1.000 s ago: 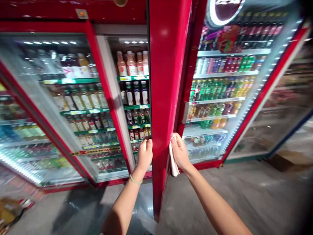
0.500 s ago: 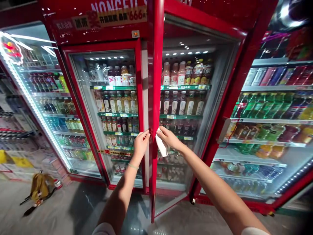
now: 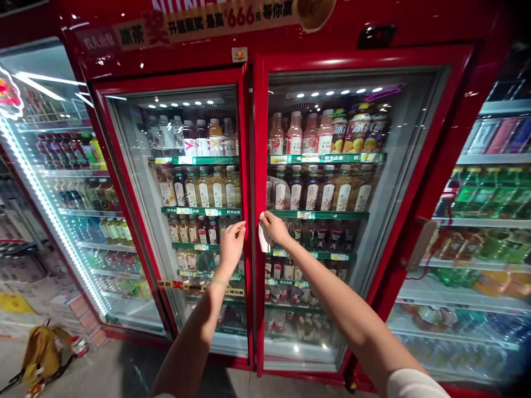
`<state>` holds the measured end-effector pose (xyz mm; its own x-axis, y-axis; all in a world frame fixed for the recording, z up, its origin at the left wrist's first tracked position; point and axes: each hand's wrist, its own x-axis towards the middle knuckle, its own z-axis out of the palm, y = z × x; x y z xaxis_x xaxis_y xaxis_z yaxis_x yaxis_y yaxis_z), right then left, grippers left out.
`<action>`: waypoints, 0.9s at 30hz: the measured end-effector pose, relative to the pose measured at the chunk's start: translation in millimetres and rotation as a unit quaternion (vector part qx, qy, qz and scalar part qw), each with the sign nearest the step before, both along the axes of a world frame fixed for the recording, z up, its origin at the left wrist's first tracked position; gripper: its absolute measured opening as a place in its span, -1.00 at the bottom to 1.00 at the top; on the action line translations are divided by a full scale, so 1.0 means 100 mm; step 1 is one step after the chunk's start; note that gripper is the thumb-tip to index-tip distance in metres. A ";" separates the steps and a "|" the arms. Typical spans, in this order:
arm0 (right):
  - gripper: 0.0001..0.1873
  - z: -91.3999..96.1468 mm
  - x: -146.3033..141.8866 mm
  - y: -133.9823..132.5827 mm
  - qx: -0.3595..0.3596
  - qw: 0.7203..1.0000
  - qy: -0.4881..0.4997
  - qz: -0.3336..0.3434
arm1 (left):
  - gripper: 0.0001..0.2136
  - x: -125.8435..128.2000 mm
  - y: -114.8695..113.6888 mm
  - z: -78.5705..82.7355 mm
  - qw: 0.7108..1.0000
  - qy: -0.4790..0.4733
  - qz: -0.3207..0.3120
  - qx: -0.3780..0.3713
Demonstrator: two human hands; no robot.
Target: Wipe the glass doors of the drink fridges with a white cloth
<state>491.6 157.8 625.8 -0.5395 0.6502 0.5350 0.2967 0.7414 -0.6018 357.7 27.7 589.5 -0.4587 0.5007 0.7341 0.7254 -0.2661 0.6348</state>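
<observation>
The right glass door (image 3: 260, 138) of a red drinks fridge stands closed, or nearly so, in its frame. My right hand (image 3: 275, 228) is closed on a white cloth (image 3: 264, 239), possibly a paper tissue, at the door's red left edge. The cloth hangs below my fingers, in front of the glass. My left hand (image 3: 232, 246) is at the inner edge of the left glass door (image 3: 243, 138). Its fingers are curled together, and whatever they may hold is hidden. Behind both panes, bottles (image 3: 312, 190) stand in rows on green-edged shelves.
An orange-lit switch (image 3: 239, 54) sits above the gap between the doors. Other lit drink fridges stand on both sides. A red cord (image 3: 447, 232) hangs at the right. A mustard backpack (image 3: 43, 354) lies on the floor at lower left.
The right door has swung from jutting out toward me to its frame, with my right hand and the cloth at its edge. My left hand has shifted slightly left.
</observation>
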 end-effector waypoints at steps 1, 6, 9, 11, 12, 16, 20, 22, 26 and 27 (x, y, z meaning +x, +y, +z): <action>-0.77 -0.01 -0.06 0.07 0.003 1.000 -0.001 -0.007 | -0.77 -0.04 0.02 0.05 1.000 0.006 0.004 0.008; -0.80 -0.02 -0.16 0.31 0.027 1.000 -0.003 -0.014 | -0.77 -0.09 0.23 0.35 0.997 0.061 -0.005 0.041; -0.71 0.13 0.01 0.46 0.038 0.999 0.006 -0.016 | -0.75 -0.02 0.40 0.61 0.991 0.115 -0.003 0.065; -0.62 0.35 0.24 0.60 0.047 0.998 0.030 -0.027 | -0.75 0.05 0.55 0.81 0.985 0.152 0.003 0.082; -0.59 0.50 0.39 0.68 0.055 0.997 0.050 -0.036 | -0.74 0.09 0.63 0.92 0.981 0.171 0.007 0.089; -0.56 1.14 1.10 1.03 0.155 0.974 0.144 -0.083 | -0.70 0.34 1.06 1.30 0.964 0.245 0.016 0.103; -0.59 1.58 1.78 1.33 0.339 0.925 0.139 -0.103 | -0.62 0.63 1.52 1.58 0.947 0.302 0.026 0.102; -0.59 1.76 2.01 1.44 0.405 0.903 0.098 -0.109 | -0.59 0.73 1.72 1.74 0.936 0.332 0.054 0.106; -0.60 2.25 2.07 1.60 0.488 0.860 0.076 -0.126 | -0.53 0.79 1.98 2.20 0.906 0.379 0.141 0.125; -0.59 2.40 1.99 1.62 0.506 0.849 0.081 -0.128 | -0.51 0.78 2.02 2.31 0.900 0.381 0.167 0.130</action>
<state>691.0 319.9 865.7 -0.3150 -0.1010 0.9437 0.5008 0.8269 0.2557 435.7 229.3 820.9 0.1347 0.1948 0.9715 0.9909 -0.0205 -0.1333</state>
